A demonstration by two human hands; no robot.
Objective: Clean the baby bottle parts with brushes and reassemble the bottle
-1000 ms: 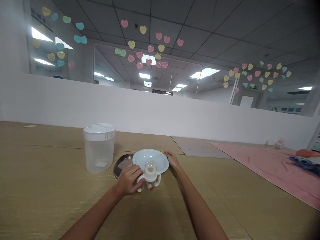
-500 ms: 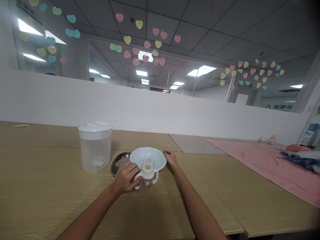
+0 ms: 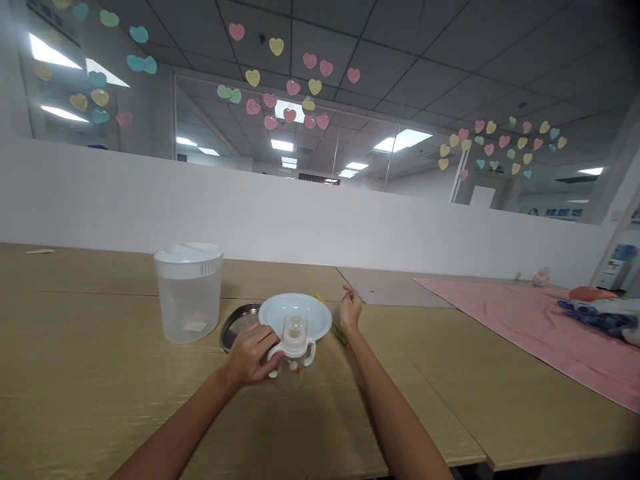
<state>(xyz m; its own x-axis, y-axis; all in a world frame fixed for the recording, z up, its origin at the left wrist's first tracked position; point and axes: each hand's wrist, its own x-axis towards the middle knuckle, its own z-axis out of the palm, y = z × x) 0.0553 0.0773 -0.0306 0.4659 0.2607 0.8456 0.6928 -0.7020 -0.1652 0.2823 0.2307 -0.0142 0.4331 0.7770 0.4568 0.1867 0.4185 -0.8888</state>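
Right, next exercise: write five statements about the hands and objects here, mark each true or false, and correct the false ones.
1. The left hand holds the two-handled bottle. True.
2. The right hand is also on the two-handled bottle. False: it is apart from it, to the right of the white dish.
3. The clear bucket has no lid. False: a white lid is on top.
4. The metal tray lies left of the white dish. True.
5. The cloth is green. False: it is pink.

White wall [image 3: 300,223]; heart stickers [image 3: 277,46] on glass [image 3: 370,120]; ceiling lights [image 3: 410,138]; tan tabletop [image 3: 100,387].
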